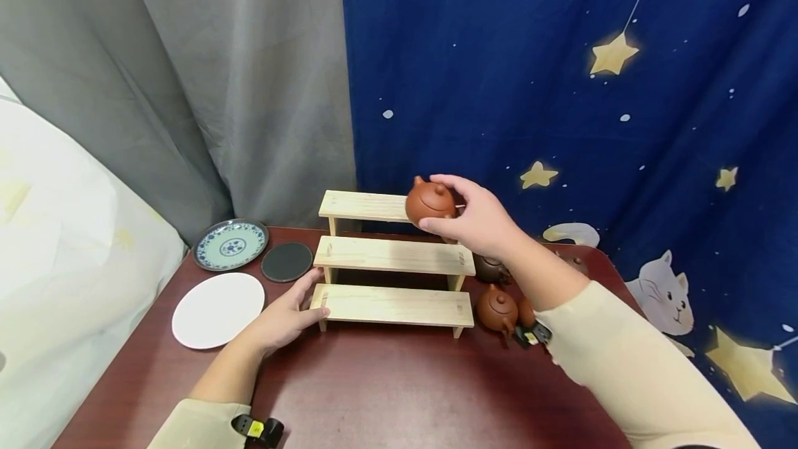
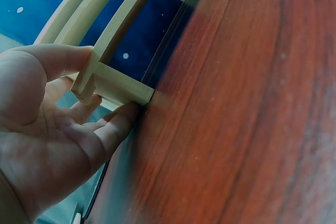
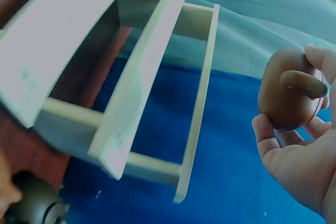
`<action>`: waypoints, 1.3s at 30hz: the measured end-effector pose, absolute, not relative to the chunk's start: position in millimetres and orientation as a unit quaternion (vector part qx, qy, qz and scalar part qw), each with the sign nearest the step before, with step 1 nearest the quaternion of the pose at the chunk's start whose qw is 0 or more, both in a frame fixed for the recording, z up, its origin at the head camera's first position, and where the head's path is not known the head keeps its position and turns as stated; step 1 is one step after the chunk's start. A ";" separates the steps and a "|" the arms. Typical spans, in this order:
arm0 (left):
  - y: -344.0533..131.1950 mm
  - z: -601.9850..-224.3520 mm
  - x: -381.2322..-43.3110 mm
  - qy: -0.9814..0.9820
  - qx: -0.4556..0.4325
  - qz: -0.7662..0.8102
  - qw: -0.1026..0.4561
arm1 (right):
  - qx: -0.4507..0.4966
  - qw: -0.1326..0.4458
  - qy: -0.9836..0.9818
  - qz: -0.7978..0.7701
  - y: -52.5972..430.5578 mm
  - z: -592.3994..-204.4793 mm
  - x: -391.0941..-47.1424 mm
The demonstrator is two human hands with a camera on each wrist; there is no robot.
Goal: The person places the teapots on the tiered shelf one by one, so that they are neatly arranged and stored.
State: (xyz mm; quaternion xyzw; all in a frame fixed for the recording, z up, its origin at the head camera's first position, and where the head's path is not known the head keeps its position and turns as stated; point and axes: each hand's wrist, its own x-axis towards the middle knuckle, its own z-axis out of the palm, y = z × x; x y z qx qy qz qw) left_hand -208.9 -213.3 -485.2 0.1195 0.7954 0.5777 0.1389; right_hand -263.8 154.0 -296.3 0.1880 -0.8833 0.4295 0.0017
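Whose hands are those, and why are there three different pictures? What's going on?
No robot here, just a person. The big picture comes from a camera on their head; the others come from small wrist cameras, one on each arm. The right hand holds a reddish-brown teapot up near the top step of a wooden stand. The left hand grips the stand's lowest step. On the table, more teapots stand to the right; a patterned plate, dark disc and white disc lie left.

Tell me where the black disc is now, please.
In the head view, the black disc lies left of centre, between the blue-patterned plate and the wooden stand.
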 end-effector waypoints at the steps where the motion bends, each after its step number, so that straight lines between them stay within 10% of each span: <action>1: -213.3 -485.0 -208.8 0.794 0.119 0.580 0.139 | 0.189 -0.001 -0.882 0.432 148.0 -296.1 -269.3; 19: -215.0 -487.3 -208.1 0.784 0.126 0.590 0.144 | 0.165 -0.039 -0.863 0.477 73.6 -322.2 -331.5; 39: -213.9 -488.3 -209.1 0.780 0.125 0.595 0.149 | 0.171 -0.030 -0.843 0.510 82.8 -329.6 -323.3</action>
